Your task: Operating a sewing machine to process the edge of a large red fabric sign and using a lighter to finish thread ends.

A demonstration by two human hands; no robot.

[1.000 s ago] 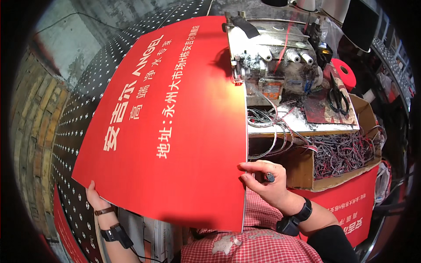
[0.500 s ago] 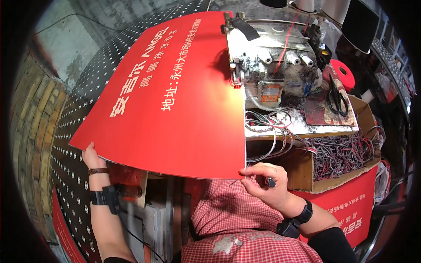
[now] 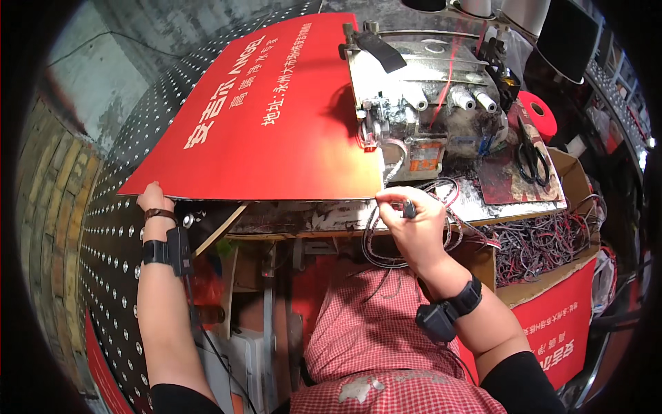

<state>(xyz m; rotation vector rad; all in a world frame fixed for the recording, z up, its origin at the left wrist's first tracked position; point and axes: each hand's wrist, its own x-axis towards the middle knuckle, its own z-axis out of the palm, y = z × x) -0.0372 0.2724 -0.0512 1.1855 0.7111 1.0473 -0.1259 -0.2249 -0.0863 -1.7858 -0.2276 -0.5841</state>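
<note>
Red sheet (image 3: 276, 117) now lies flat on the table, far edge at the sewing machine (image 3: 427, 103); a second ago we held it tilted up. Left hand (image 3: 153, 200) pinches its near-left corner, right hand (image 3: 410, 221) its near-right corner.

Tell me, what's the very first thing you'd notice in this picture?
The big red printed sheet fills the upper middle, lying flat on the workbench. The left hand grips its near left corner and the right hand pinches its near right corner. Just right of the sheet sits a worn grey sewing machine, with black scissors further right and a heap of tangled wires in a box below.
</note>
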